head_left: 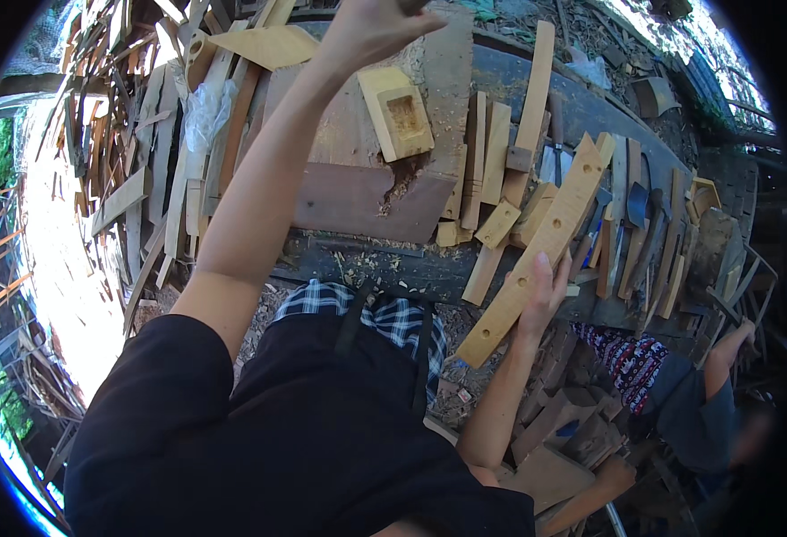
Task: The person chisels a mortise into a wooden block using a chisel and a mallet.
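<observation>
My left hand (376, 31) is raised at the top edge, fingers curled on something dark that I cannot make out. My right hand (541, 300) grips a long pale wooden board (573, 179) with a row of round holes, held slanting at the front of the workbench. Below my left hand a pale wooden block (393, 112) with a carved rectangular hollow sits on a worn work board (340, 197), with shavings beside it.
Narrow offcuts (492, 152) and hand tools (635, 206) lie along the dark bench (367, 259). Plastic bags (210, 112) and stacked scrap wood (143, 134) are at the left. A co-worker (698, 403) sits at the lower right, near more wood pieces (555, 425).
</observation>
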`<state>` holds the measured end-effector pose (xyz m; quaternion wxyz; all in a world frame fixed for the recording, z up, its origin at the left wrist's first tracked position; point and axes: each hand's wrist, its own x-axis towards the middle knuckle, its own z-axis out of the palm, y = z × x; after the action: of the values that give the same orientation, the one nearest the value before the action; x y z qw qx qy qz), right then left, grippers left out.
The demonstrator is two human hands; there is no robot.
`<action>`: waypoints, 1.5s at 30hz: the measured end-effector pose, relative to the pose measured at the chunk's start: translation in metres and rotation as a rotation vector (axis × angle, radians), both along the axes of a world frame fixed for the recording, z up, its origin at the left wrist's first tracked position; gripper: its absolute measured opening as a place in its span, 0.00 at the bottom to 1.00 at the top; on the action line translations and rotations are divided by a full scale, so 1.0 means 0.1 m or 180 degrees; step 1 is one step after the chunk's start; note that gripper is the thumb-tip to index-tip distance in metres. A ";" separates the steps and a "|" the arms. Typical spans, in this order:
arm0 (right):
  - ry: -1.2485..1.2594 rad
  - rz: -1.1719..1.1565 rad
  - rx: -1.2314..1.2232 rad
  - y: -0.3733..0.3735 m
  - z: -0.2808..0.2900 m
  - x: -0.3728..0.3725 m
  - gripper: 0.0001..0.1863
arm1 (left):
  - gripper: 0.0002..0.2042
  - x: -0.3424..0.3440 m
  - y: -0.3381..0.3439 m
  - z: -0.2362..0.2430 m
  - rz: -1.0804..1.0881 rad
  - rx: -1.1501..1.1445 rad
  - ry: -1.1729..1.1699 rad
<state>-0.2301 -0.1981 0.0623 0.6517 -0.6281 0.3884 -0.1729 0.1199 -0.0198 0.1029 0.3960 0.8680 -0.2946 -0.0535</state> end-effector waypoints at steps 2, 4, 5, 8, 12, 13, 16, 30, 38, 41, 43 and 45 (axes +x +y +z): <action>0.0034 -0.0101 -0.0079 0.04 0.01 -0.11 0.25 | 0.28 -0.16 0.32 -0.21 0.0177 0.0669 -0.0397; 0.0116 -0.0068 -0.0251 0.08 0.02 -0.19 0.25 | 0.28 -0.39 0.44 -0.55 0.0304 0.0926 -0.0484; 0.0213 -0.0058 -0.0341 0.10 0.03 -0.22 0.25 | 0.29 -0.46 0.46 -0.69 0.0438 0.1273 -0.0385; 0.0239 -0.0147 -0.0133 0.17 0.06 -0.27 0.26 | 0.29 -0.61 0.38 -0.96 0.0891 0.0984 0.0410; 0.0147 -0.0145 -0.0369 0.23 0.19 -0.26 0.25 | 0.24 -0.61 0.44 -0.91 0.0735 0.0751 0.0409; 0.0071 -0.0169 -0.0259 0.24 0.23 -0.26 0.25 | 0.21 -0.61 0.53 -0.88 0.0702 0.0430 0.1432; 0.0060 -0.0066 -0.0744 0.25 0.33 -0.26 0.25 | 0.13 -0.67 0.91 -0.89 0.0426 -0.1344 0.3546; 0.0026 -0.0114 -0.0642 0.37 0.43 -0.23 0.26 | 0.06 -0.94 1.22 -0.88 0.1071 -0.4483 0.5662; 0.0078 -0.0379 -0.0442 0.28 0.34 -0.29 0.26 | 0.22 -0.79 0.42 -0.60 0.0368 -0.0031 0.0273; 0.0127 -0.0479 -0.0464 0.23 0.30 -0.30 0.25 | 0.32 -0.76 0.21 -0.71 -0.0509 0.0628 -0.0634; 0.0102 -0.0567 -0.0634 0.20 0.29 -0.31 0.25 | 0.32 -0.74 0.22 -0.79 -0.0566 0.0651 -0.0704; 0.0171 -0.0512 -0.0653 0.17 0.29 -0.32 0.25 | 0.32 -0.74 0.29 -0.83 -0.0616 0.0697 -0.0750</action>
<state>-0.2617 -0.1815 0.0912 0.5574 -0.6627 0.4352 -0.2466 0.0464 0.0090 0.0200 0.2549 0.8738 -0.4135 -0.0210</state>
